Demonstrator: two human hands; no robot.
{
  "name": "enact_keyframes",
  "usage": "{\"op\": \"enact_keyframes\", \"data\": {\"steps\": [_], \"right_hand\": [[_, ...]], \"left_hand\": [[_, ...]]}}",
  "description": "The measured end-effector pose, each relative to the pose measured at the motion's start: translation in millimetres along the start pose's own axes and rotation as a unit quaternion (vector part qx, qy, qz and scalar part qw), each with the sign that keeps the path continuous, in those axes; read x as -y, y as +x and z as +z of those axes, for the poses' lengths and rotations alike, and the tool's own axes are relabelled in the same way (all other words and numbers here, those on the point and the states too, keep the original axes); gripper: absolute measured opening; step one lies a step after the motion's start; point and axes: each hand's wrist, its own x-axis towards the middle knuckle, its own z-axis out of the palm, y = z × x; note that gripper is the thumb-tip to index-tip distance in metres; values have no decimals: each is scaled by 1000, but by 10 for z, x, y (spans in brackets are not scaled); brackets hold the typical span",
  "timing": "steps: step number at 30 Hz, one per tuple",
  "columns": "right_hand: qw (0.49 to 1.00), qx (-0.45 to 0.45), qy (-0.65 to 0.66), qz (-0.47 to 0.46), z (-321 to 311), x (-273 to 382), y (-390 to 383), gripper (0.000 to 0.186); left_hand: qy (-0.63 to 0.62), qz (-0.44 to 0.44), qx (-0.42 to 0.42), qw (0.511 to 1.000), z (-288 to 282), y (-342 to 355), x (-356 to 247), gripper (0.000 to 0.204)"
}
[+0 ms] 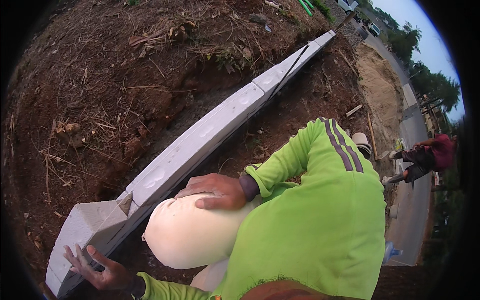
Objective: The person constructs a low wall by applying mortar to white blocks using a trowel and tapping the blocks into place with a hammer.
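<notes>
A row of pale grey-white building blocks (200, 135) runs diagonally over the soil, with shallow round dents along its top. At its near left end sits a raised block (92, 220), with a small wedge-shaped piece (126, 202) against its side. My left hand (97, 270), dusty and with fingers spread, is over this block's near end. Whether it touches the block I cannot tell. Nothing is in it. My right hand (217, 191) lies over my bent knee (190, 237) in cream trousers, fingers draped and holding nothing. A thin dark rod (290, 74) crosses the far blocks.
Rough brown soil (100, 100) with dry twigs rises beyond the blocks. To the right lie a sand heap (378, 82), a bucket (361, 140) and a loose stick (372, 132). A person in a maroon top (441, 152) is beside the road (417, 200). Green pipes (305, 7) lie far off.
</notes>
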Motion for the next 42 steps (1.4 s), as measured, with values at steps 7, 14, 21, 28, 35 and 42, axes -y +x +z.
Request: {"op": "enact_keyframes", "data": {"steps": [7,14,21,28,35,42], "right_hand": [[1000,3,7,0,6,59,17,60],[1000,17,15,15,8,124,26,59],[1000,4,14,11,47,69,5,57],[1000,5,2,12,83,33,-3,58],[1000,8,7,15,78,91,8,58],[1000,7,2,13,99,57,12,59]], "left_hand": [[-43,84,41,995,-59,60,-353,31],[-84,67,37,994,-121,190,-518,26],[-183,109,23,977,-52,215,-546,16],[-187,101,93,973,-5,298,-762,39],[-136,114,221,959,13,355,-884,36],[-180,104,209,955,-71,316,-883,34]]}}
